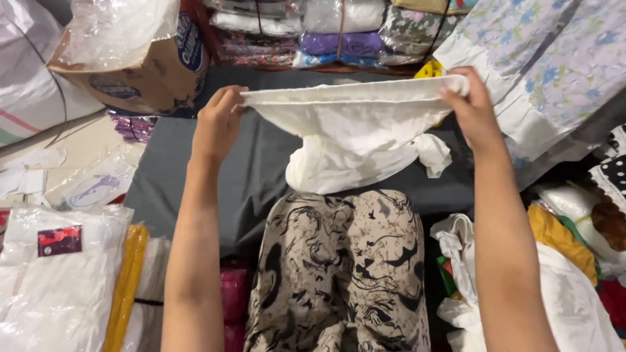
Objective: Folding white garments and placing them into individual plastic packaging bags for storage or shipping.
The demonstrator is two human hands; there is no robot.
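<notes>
Grey mat point(215, 176) spreads wide below the grip, and a patterned cloth point(339, 274) lies nearer the person, under both forearms. Beyond the grip, a row of packed bundles point(339, 29); off past the left hand, a cardboard box point(140, 65) with plastic spilling from it; past the right hand, floral fabric point(554, 58).

Between the two hands hangs the white cloth point(352, 120), top edge stretched taut, the rest sagging down to bunch on the mat just below.

Left hand point(218, 124) is closed on one end of that edge, fingers curled over it. Right hand point(473, 111) pinches the other end, thumb side forward. Both arms reach out nearly straight, wrists lifted, hands level with each other.

Risk here, as I judge it: the right pinch looks light, so a tug could slip that end free and drop the cloth crooked. And the bunched tail may drag or snag on the patterned cloth.
</notes>
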